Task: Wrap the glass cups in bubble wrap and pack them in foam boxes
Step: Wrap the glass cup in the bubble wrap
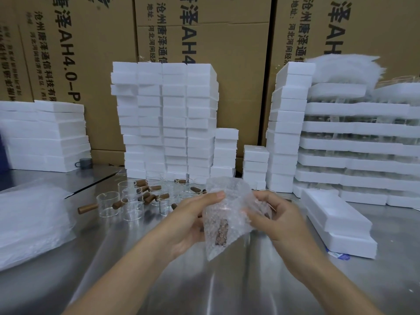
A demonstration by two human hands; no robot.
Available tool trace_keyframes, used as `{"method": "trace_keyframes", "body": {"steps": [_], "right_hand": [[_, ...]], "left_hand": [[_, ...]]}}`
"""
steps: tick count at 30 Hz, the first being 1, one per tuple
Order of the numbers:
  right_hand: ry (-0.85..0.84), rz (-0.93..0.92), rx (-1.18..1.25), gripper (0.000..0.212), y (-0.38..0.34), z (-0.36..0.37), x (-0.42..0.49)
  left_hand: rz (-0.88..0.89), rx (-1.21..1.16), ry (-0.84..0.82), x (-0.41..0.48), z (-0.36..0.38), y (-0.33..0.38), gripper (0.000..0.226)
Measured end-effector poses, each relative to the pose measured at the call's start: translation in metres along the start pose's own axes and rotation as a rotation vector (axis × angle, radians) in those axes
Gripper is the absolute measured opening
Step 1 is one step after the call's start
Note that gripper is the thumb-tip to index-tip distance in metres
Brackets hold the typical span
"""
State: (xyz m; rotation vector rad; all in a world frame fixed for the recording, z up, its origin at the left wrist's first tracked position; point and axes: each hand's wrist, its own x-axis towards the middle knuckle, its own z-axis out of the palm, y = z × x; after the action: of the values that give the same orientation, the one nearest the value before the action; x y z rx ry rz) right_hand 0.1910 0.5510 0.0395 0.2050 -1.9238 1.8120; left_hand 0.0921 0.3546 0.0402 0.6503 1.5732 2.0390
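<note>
My left hand and right hand both pinching bubble wrap above the shiny table, glass cup inside the wrap, I only make out its blurry brown handle, bare cups behind, foam boxes beside my right hand

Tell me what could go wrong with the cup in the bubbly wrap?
The left hand and right hand hold the cup above the metal table in loose bubble wrap; it might slip out and break. Bare cups crowd just beyond the hands, so a careless reach might knock them together.
</note>
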Motion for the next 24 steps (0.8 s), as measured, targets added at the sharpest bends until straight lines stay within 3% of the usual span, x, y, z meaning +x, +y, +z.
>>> {"method": "trace_keyframes", "body": {"steps": [3, 9, 12, 15, 18, 21, 24], "right_hand": [[0.029, -0.088, -0.19, 0.031, 0.003, 0.002, 0.0], [0.049, -0.224, -0.514, 0.047, 0.009, 0.006, -0.004], [-0.033, -0.116, -0.511, 0.047, 0.006, 0.008, -0.005], [-0.234, 0.019, -0.519, 0.045, 0.005, 0.012, -0.009], [-0.278, 0.109, -0.458, 0.041, 0.0, 0.012, -0.013], [-0.362, 0.087, -0.413, 0.024, -0.003, 0.012, -0.016], [-0.417, 0.044, -0.363, 0.027, -0.006, 0.017, -0.017]], "left_hand": [[-0.032, -0.057, -0.037, -0.002, 0.003, 0.001, 0.058], [-0.053, -0.067, -0.05, -0.002, 0.012, -0.006, 0.059], [-0.025, -0.067, 0.031, 0.0, 0.01, -0.006, 0.056], [-0.015, -0.073, 0.11, 0.002, 0.007, -0.005, 0.06], [-0.029, -0.06, 0.101, 0.001, 0.006, -0.006, 0.059], [-0.066, -0.003, 0.018, -0.003, 0.007, -0.007, 0.053], [-0.067, 0.027, 0.009, -0.003, 0.01, -0.01, 0.053]]}}
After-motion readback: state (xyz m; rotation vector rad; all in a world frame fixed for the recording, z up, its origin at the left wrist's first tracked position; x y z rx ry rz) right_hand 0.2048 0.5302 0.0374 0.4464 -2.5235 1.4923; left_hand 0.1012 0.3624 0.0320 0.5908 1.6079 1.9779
